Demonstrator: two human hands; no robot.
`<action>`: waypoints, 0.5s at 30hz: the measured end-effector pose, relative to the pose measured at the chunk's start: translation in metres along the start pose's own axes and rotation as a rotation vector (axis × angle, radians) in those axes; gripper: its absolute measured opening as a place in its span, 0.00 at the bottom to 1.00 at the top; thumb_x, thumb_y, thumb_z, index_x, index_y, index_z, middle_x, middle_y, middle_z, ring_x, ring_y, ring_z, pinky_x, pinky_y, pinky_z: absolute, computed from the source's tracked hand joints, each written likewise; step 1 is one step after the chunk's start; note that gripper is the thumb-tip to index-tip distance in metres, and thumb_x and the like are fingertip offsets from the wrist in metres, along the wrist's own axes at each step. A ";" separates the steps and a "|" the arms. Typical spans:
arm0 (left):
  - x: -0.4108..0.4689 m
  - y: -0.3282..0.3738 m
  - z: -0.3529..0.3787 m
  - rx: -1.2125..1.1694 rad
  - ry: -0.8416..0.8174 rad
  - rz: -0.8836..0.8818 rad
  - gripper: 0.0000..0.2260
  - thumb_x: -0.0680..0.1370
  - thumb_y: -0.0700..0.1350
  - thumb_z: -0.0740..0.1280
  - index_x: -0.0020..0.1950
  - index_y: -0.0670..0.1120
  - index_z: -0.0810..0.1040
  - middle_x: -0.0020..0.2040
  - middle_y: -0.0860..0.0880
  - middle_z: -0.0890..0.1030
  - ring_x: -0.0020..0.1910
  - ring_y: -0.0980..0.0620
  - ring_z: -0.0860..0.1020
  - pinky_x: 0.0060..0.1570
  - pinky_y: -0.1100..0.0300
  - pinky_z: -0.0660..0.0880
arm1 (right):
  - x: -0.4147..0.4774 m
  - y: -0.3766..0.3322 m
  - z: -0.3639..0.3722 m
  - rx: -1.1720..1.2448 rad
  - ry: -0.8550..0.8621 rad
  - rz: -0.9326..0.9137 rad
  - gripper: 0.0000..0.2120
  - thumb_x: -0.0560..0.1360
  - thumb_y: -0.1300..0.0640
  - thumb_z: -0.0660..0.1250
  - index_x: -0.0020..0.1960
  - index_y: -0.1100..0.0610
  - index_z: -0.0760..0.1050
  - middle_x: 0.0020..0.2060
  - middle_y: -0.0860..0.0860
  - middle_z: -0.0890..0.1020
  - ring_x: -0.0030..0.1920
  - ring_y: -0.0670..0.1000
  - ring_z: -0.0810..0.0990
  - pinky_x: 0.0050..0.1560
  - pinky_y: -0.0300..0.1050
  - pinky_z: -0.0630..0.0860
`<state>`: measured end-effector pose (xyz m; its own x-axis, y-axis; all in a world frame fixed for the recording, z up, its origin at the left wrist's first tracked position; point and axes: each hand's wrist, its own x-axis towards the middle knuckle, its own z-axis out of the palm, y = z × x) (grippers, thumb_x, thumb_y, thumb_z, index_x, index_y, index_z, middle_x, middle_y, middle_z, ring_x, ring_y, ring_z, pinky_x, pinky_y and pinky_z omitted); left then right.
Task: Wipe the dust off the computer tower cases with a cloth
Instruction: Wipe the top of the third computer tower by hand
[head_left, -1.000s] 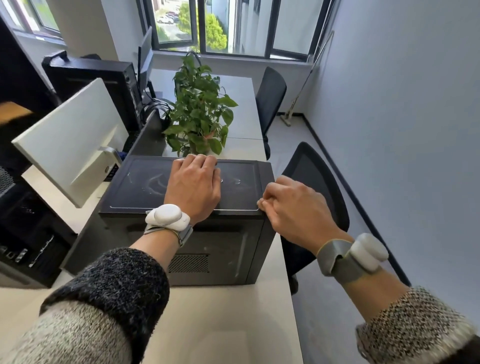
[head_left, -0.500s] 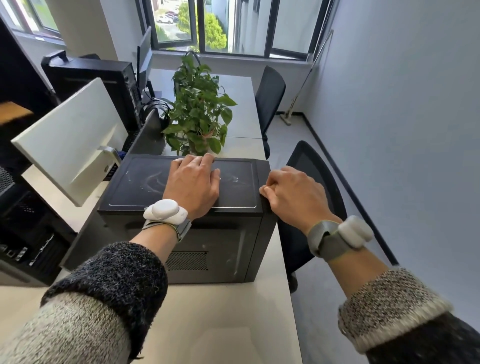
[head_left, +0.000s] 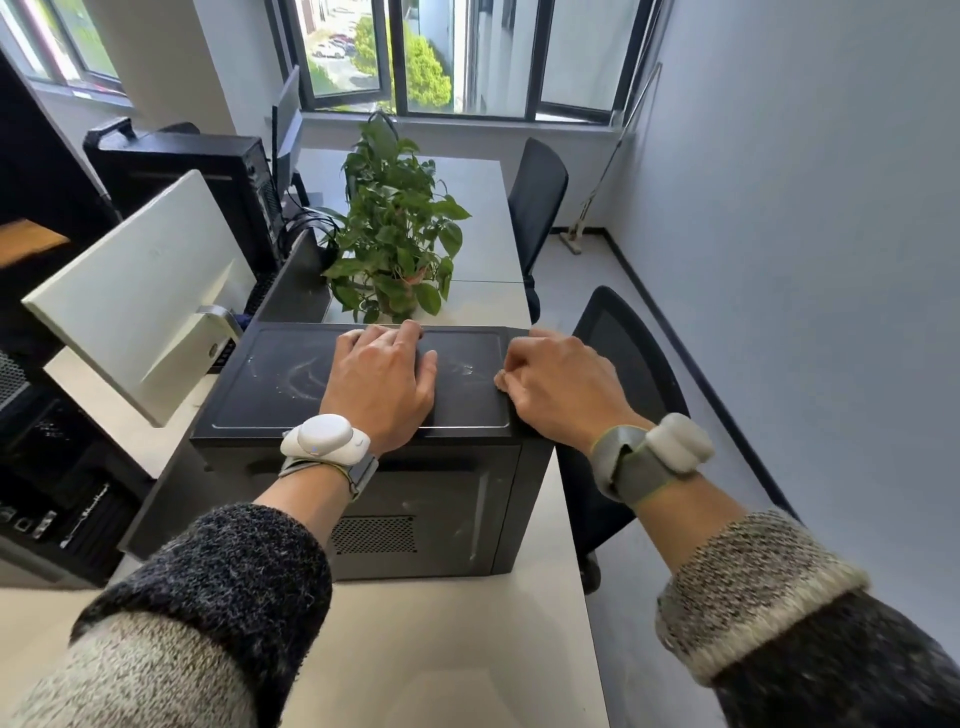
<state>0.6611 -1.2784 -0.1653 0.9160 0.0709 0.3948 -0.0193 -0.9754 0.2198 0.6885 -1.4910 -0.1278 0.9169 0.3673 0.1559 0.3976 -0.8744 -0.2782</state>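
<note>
Black tower case (head_left: 275, 374) under left hand (head_left: 382, 384), fingers (head_left: 410, 332) flat together; right hand (head_left: 561, 387) curled round its edge

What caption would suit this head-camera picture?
Left hand flat on a dusty black computer tower case, right hand gripping its right edge.

surface (head_left: 441, 649): white, long, running from the near edge toward the window; a seam splits it from a further top beyond.
tower (head_left: 441, 499): black, stands on the surface close to its right edge, dust streaks on its top.
plant (head_left: 395, 244): leafy, potted, just behind the tower, by the seam.
monitor (head_left: 140, 291): white-backed, on a stand left of the tower.
second tower (head_left: 208, 176): black, further back on the left, cables (head_left: 306, 228) beside it.
</note>
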 end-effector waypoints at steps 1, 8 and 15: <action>0.000 0.000 0.000 0.004 -0.001 0.001 0.14 0.84 0.53 0.58 0.62 0.46 0.75 0.56 0.45 0.85 0.61 0.43 0.78 0.67 0.46 0.66 | -0.002 0.004 -0.002 0.031 -0.032 -0.007 0.09 0.82 0.42 0.67 0.50 0.45 0.81 0.51 0.43 0.78 0.51 0.53 0.81 0.52 0.52 0.78; 0.001 -0.001 0.002 0.020 -0.003 0.007 0.14 0.84 0.54 0.58 0.63 0.47 0.75 0.57 0.46 0.85 0.61 0.44 0.78 0.67 0.47 0.67 | 0.027 0.000 0.004 -0.058 0.048 0.048 0.10 0.83 0.44 0.66 0.55 0.48 0.82 0.53 0.47 0.80 0.52 0.56 0.82 0.54 0.54 0.79; 0.002 -0.003 0.005 0.022 -0.017 -0.005 0.16 0.84 0.55 0.58 0.64 0.47 0.75 0.59 0.47 0.84 0.63 0.44 0.76 0.68 0.46 0.67 | 0.024 0.012 -0.002 -0.006 -0.027 0.042 0.10 0.82 0.41 0.67 0.53 0.46 0.82 0.53 0.45 0.80 0.52 0.52 0.80 0.54 0.52 0.78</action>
<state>0.6649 -1.2764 -0.1694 0.9226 0.0728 0.3789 -0.0059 -0.9793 0.2023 0.7150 -1.4934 -0.1257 0.9335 0.3382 0.1189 0.3583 -0.8911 -0.2785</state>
